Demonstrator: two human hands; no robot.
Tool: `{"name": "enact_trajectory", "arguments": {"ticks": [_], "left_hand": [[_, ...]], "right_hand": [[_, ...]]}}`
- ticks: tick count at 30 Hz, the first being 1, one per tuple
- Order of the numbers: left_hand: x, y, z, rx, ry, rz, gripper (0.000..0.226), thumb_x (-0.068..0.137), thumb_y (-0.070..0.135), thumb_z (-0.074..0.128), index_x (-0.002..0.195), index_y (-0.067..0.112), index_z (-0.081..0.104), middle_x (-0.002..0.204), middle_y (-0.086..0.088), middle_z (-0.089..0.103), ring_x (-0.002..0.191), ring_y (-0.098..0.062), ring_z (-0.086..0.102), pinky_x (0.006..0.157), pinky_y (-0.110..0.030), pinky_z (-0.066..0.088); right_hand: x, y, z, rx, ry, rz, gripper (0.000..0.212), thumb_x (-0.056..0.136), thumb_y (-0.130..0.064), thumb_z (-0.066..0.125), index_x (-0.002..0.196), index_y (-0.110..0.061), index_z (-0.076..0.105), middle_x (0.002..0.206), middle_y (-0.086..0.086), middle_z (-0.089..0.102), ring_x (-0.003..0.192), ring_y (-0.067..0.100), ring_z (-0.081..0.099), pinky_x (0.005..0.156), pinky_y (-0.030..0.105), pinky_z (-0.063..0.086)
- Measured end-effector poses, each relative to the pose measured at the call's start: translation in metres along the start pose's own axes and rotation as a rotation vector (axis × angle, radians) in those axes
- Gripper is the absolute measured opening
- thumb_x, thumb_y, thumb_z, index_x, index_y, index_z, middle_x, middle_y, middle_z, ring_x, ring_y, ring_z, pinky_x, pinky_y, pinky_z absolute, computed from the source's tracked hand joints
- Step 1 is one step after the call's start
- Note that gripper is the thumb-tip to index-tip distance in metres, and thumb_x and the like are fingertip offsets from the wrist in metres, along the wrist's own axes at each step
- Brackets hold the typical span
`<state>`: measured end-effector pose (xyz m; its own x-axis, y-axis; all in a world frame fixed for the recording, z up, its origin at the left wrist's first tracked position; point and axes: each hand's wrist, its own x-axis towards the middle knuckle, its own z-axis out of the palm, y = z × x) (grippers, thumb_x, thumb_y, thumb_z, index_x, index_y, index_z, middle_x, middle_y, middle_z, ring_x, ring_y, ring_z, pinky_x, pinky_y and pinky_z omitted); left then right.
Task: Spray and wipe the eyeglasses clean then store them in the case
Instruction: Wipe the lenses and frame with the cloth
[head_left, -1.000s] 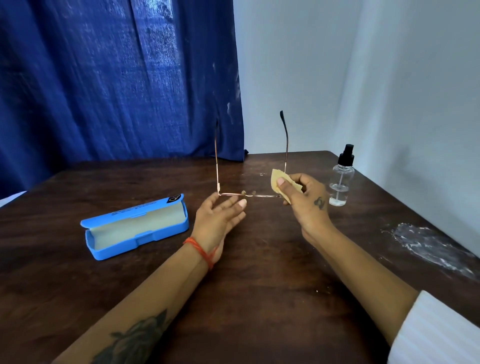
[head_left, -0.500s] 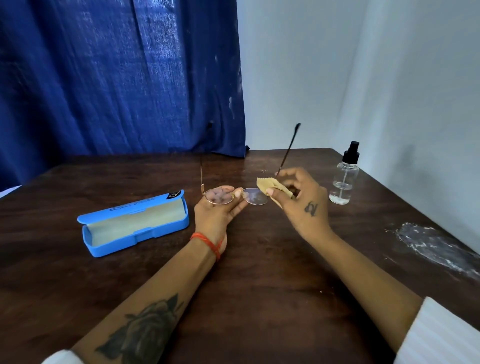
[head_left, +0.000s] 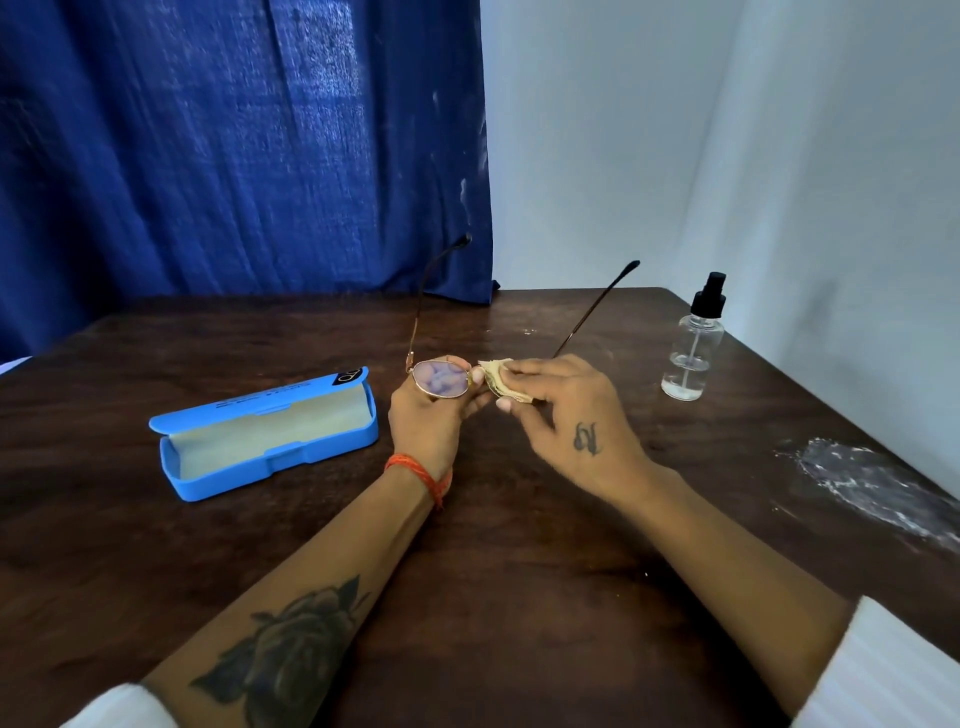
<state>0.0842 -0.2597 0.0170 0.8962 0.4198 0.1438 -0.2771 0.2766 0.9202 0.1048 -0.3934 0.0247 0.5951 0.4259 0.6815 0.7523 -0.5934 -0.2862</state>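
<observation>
The glasses (head_left: 441, 378) are held above the desk (head_left: 519, 571), near its middle, with both temples unfolded and pointing up and away from the person. The left hand (head_left: 426, 421) is closed on the glasses at the left lens, whose rim is gripped between thumb and fingers; the fingertips are seen through the lens. The right hand (head_left: 566, 415) is clamped on a folded yellowish cloth (head_left: 501, 382), which is pressed around the right lens, so that lens is hidden. The 2 hands are close together, nearly touching at the bridge of the frame. An orange thread is worn on the left wrist, and tattoos are seen on the left forearm and the back of the right hand.

The blue case (head_left: 265, 436) lies open on the desk to the left of the hands, its pale lining exposed and its lid tipped back. The spray bottle (head_left: 693, 345) stands upright near the desk's far right corner, apart from the right hand, with a little clear liquid at its bottom. A whitish smear (head_left: 872, 483) is seen on the desk's right edge. A blue curtain (head_left: 234, 145) hangs behind the desk.
</observation>
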Motion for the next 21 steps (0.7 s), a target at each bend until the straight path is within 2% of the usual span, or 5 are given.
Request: {"name": "enact_trajectory", "arguments": {"ticks": [5, 10, 16, 18, 21], "left_hand": [[0.001, -0.002, -0.001, 0.006, 0.003, 0.027, 0.013, 0.08, -0.001, 0.063, 0.083, 0.011, 0.058, 0.097, -0.025, 0.064, 0.091, -0.032, 0.066, 0.077, -0.034, 0.058], [0.002, -0.004, -0.001, -0.037, -0.039, 0.036, 0.012, 0.08, -0.003, 0.062, 0.082, 0.008, 0.059, 0.092, -0.024, 0.065, 0.084, -0.027, 0.068, 0.073, -0.031, 0.059], [0.004, -0.009, -0.004, -0.002, -0.026, 0.038, 0.01, 0.08, -0.001, 0.064, 0.088, 0.005, 0.06, 0.087, -0.015, 0.068, 0.078, -0.019, 0.069, 0.074, -0.033, 0.059], [0.004, -0.009, -0.005, -0.006, -0.027, 0.05, 0.012, 0.079, -0.002, 0.065, 0.082, 0.009, 0.06, 0.08, -0.008, 0.07, 0.077, -0.017, 0.07, 0.072, -0.032, 0.059], [0.004, -0.009, -0.006, 0.011, -0.034, 0.069, 0.013, 0.08, 0.0, 0.065, 0.081, 0.013, 0.059, 0.091, -0.018, 0.067, 0.088, -0.026, 0.068, 0.075, -0.035, 0.059]], "right_hand": [[0.002, 0.005, -0.01, -0.04, -0.012, 0.049, 0.02, 0.073, -0.003, 0.07, 0.092, -0.011, 0.074, 0.089, 0.007, 0.075, 0.081, 0.023, 0.064, 0.075, 0.035, 0.05], [0.002, 0.0, -0.007, -0.16, 0.084, 0.007, 0.023, 0.071, 0.009, 0.063, 0.088, -0.003, 0.073, 0.083, 0.013, 0.074, 0.074, 0.03, 0.063, 0.068, 0.036, 0.055], [0.003, -0.01, 0.001, 0.025, -0.003, 0.077, 0.033, 0.078, 0.002, 0.063, 0.108, -0.01, 0.068, 0.108, 0.008, 0.07, 0.097, 0.026, 0.061, 0.087, 0.028, 0.045], [0.005, -0.006, -0.003, 0.066, -0.035, 0.184, 0.03, 0.078, -0.003, 0.065, 0.105, -0.015, 0.07, 0.107, 0.006, 0.071, 0.099, 0.021, 0.062, 0.091, 0.032, 0.048], [0.006, -0.002, -0.009, 0.079, -0.047, 0.262, 0.028, 0.074, -0.002, 0.067, 0.096, -0.019, 0.073, 0.098, 0.006, 0.074, 0.091, 0.018, 0.064, 0.085, 0.029, 0.05]]}}
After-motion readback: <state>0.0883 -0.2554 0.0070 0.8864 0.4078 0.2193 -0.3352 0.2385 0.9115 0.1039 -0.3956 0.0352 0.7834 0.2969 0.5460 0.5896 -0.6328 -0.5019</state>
